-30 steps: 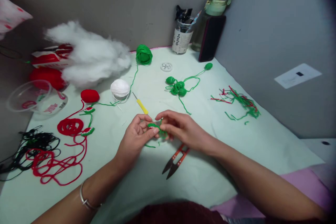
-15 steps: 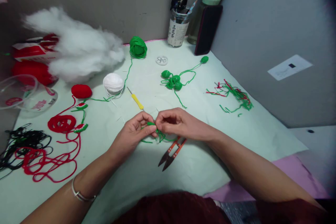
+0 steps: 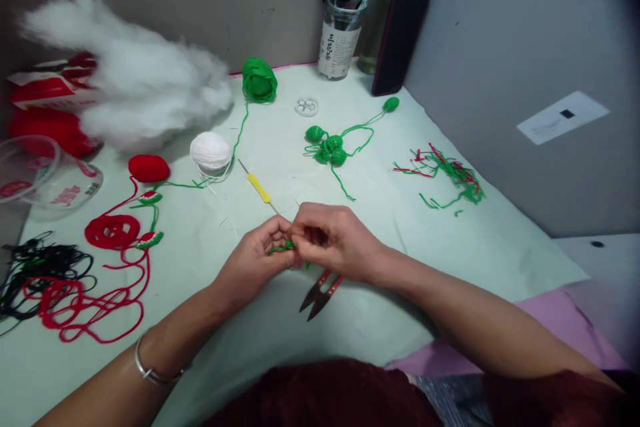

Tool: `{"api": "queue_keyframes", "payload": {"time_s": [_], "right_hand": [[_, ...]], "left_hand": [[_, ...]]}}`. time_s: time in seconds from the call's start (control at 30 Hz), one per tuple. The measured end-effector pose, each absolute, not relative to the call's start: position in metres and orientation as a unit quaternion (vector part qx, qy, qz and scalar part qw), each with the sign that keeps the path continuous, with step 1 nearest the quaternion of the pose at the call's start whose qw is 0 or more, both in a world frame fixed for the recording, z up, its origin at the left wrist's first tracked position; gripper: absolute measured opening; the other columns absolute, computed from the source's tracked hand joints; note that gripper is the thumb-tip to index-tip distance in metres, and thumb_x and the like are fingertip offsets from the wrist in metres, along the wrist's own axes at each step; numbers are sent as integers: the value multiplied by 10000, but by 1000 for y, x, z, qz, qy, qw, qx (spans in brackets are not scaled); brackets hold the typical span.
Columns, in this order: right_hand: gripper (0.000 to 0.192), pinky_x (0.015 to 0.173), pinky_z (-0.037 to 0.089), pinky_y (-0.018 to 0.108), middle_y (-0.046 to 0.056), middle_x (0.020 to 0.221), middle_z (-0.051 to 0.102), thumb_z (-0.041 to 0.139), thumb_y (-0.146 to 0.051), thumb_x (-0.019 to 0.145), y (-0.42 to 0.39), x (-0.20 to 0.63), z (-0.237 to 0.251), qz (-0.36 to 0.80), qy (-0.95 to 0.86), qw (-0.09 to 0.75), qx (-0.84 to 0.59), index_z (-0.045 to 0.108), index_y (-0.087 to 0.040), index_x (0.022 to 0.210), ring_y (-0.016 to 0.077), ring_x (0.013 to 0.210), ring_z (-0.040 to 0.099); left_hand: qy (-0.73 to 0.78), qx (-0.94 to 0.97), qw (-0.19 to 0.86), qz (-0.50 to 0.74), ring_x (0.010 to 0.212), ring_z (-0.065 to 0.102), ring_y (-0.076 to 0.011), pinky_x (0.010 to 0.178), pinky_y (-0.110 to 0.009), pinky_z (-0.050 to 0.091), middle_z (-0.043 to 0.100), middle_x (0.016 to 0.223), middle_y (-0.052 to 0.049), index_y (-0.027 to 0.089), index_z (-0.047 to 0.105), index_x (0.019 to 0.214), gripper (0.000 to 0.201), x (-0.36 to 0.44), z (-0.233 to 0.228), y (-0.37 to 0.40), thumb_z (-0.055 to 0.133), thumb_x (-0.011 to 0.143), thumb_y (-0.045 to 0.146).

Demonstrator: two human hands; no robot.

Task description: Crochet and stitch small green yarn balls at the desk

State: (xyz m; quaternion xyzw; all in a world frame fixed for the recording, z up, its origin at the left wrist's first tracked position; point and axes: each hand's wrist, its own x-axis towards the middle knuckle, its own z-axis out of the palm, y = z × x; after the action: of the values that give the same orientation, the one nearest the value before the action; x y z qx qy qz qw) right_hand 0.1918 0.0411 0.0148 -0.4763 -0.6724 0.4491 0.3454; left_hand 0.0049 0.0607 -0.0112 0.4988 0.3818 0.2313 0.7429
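Observation:
My left hand (image 3: pixel 260 252) is closed around a small green yarn piece (image 3: pixel 289 245), with a green strand showing across its fingers. Against that piece, the thumb and fingers of my right hand (image 3: pixel 336 239) are pinched together; what lies between them is hidden. Orange-handled thread snips (image 3: pixel 320 295) lie on the table just below my right hand, partly covered by it, blades toward me. A yellow-handled crochet hook (image 3: pixel 259 188) rests beyond my left hand, its lower end close to the fingers.
Crocheted green balls (image 3: pixel 333 145) lie ahead, yarn scraps (image 3: pixel 457 175) to the right. Leftward are white yarn (image 3: pixel 211 151), red yarn (image 3: pixel 149 168), small red-and-green crocheted pieces (image 3: pixel 149 239), fluffy stuffing (image 3: pixel 155 80) and a clear cup (image 3: pixel 65 187). A pen cup (image 3: pixel 340 43) and phone (image 3: pixel 401 43) stand behind.
My right hand has turned and moved in over the green yarn piece, covering more of it and of the snips' handles. The whole view has shifted slightly.

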Motion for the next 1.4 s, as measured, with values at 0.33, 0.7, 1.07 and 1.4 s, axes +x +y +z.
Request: {"api": "queue_keyframes", "payload": {"time_s": [0.33,0.7,1.07,1.4], "right_hand": [[283,521,326,208,-29,653,563,686,-420,884,55,198,7,644,-534,365,-408,635,-146,833,70,568,436],[265,574,399,211,-33,650,542,645,-362,926,51,197,7,615,-561,366,-416,597,-156,767,82,611,493],[366,388,312,170,-50,602,612,677,-494,895,57,200,10,770,-372,365,-369,477,-196,825,64,418,495],[273,407,256,165,-82,571,498,723,-376,871,70,218,7,702,-302,496,-412,539,-175,867,35,426,390]], "left_hand": [[381,493,751,221,706,684,-129,737,-267,547,683,814,5,174,610,878,230,1,-13,64,787,806,302],[382,490,751,223,716,661,-126,715,-262,560,690,837,-13,167,601,855,241,5,-12,61,794,792,297],[361,482,775,192,754,679,-151,731,-280,535,705,876,-33,183,592,846,236,3,-10,60,782,805,317],[374,481,773,176,737,687,-122,739,-238,507,672,810,10,182,599,872,235,2,-13,61,791,808,303]]}}
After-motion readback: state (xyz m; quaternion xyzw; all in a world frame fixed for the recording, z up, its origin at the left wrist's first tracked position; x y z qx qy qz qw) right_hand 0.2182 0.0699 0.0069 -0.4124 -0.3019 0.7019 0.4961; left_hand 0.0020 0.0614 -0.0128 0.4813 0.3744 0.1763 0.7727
